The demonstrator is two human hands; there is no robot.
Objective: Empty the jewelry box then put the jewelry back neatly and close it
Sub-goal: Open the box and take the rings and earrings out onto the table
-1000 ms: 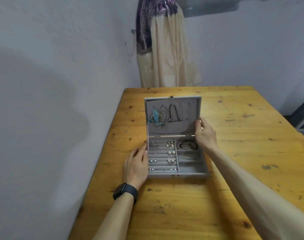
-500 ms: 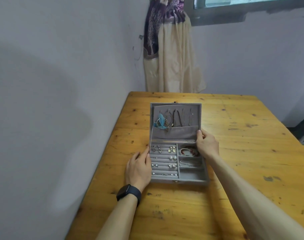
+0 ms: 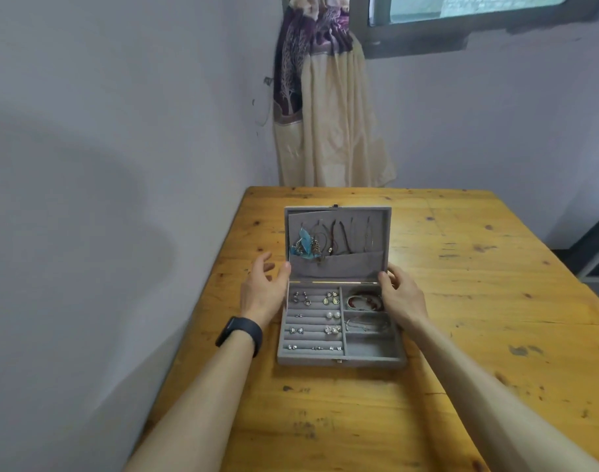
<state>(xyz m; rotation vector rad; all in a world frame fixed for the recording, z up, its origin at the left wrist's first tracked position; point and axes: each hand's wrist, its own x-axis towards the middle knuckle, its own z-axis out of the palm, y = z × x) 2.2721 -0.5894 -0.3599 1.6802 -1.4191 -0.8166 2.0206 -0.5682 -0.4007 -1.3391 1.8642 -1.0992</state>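
Grey velvet jewelry box (image 3: 339, 362) sits open on the yellow wooden table (image 3: 478, 335), lid (image 3: 339, 267) upright, nothing emptied yet. Left hand (image 3: 262, 291) is loose, fingers relaxed, thumb touching the lid's left edge. Right hand (image 3: 402, 296) is at the lid's lower right corner; pinching or just touching, cannot tell. Risks: a nudge drops the lid, hanging necklaces (image 3: 335, 236) tangle if pulled together, small earrings (image 3: 331, 298) roll away.

Diffuse daylight enters from the window (image 3: 461, 10) beyond the right grip (image 3: 398, 294). Broad soft shadow on the wall (image 3: 86, 216) left of the left grip (image 3: 262, 291). Wide-angle distortion at edges.
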